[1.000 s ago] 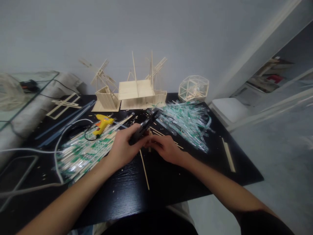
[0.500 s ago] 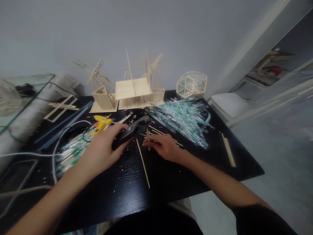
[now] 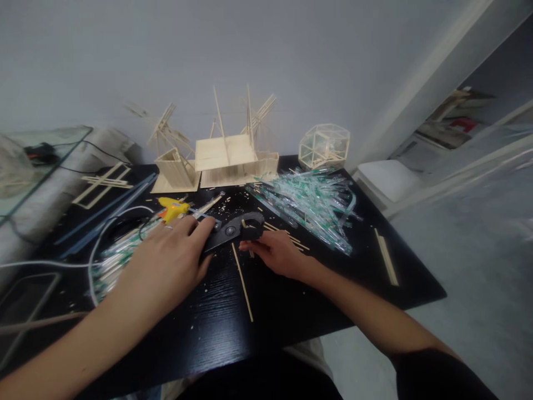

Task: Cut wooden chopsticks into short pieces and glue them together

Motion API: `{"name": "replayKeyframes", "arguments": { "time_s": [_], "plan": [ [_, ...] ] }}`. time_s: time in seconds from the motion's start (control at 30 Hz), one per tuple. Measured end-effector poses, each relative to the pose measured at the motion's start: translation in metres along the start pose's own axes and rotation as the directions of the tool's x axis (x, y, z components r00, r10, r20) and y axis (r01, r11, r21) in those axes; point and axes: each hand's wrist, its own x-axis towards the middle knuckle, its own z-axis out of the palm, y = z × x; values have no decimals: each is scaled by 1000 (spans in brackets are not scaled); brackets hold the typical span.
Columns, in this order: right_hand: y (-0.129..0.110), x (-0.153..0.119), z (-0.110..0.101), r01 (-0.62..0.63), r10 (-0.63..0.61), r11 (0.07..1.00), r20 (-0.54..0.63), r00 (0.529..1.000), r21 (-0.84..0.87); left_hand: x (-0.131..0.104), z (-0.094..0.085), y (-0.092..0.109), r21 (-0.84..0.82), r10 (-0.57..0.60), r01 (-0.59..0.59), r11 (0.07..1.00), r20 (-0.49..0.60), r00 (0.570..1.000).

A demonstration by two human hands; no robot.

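Observation:
My left hand point(image 3: 170, 253) is closed around the handles of black cutters point(image 3: 220, 236) with a round pivot and a hooked jaw. The jaw reaches to the right, over the fingertips of my right hand point(image 3: 275, 251). That hand pinches short thin wooden sticks point(image 3: 251, 254), partly hidden by the cutters and fingers. A light stick end shows inside the jaw's opening; whether the blade touches it I cannot tell. One long wooden stick point(image 3: 242, 282) lies on the black table just below the hands. Several more loose sticks point(image 3: 295, 242) lie behind my right hand.
A yellow glue gun point(image 3: 174, 208) lies behind my left hand. Plastic-wrapped sticks are heaped in a pile point(image 3: 316, 203) at the back right. Wooden models point(image 3: 227, 151) and a faceted frame point(image 3: 325, 145) stand along the wall. A white cable point(image 3: 92, 264) loops on the left.
My left hand has turned the cutters and brought their jaw down around the stick ends at my right fingertips. My right hand has stayed nearly in place.

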Motion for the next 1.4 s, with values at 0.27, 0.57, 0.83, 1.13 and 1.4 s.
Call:
{"name": "replayKeyframes", "arguments": {
  "time_s": [0.27,0.57,0.83,1.13,1.4],
  "plan": [
    [0,1,-1,31,-31,999,2,1000,-7,1,-3,-1,-49,19,-19,999,-7,1000],
    [-1,1,0,31,-31,999,13,999,-19,-2,0,-2,-3,24,-24,1000,63,998],
    [3,0,4,66,-66,997,-2,998,-32,-1,-12,4,48,-86,76,996,251,964],
    [-10,2,-26,-12,8,999,105,994,45,-2,5,-13,-6,-110,110,994,86,990],
    [-4,-11,-32,-272,338,926,257,905,-262,-9,51,-15,-293,-249,232,928,-24,968]
  ]
}}
